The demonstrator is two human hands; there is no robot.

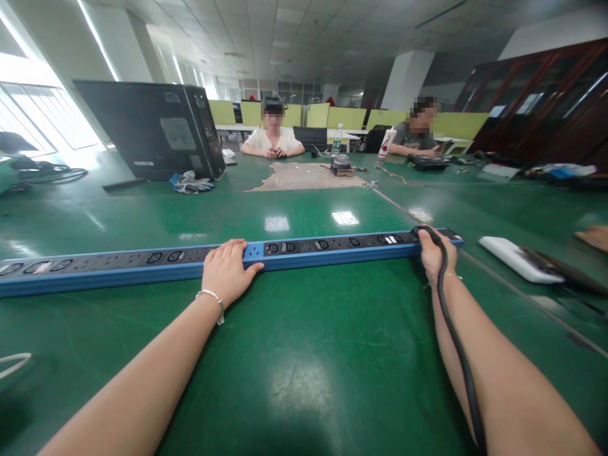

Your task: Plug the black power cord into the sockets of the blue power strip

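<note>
A long blue power strip [342,254] with black sockets lies across the green table. My left hand [228,269] is laid over it near the middle, beside a light-blue socket [253,251], fingers over the top and thumb along the front side. At the strip's right end, my right hand [437,250] is closed around a black plug [418,230]. Its thick black cord [446,304] runs back over my right forearm. The plug's front is hidden, so I cannot tell whether it sits in a socket.
A black computer tower [156,130] and work gloves [190,183] stand back left. Right of the strip lies a white box-like object [517,259]; another person's hand [593,237] shows at the edge. Two people sit across the table [304,354], near a bottle [337,139].
</note>
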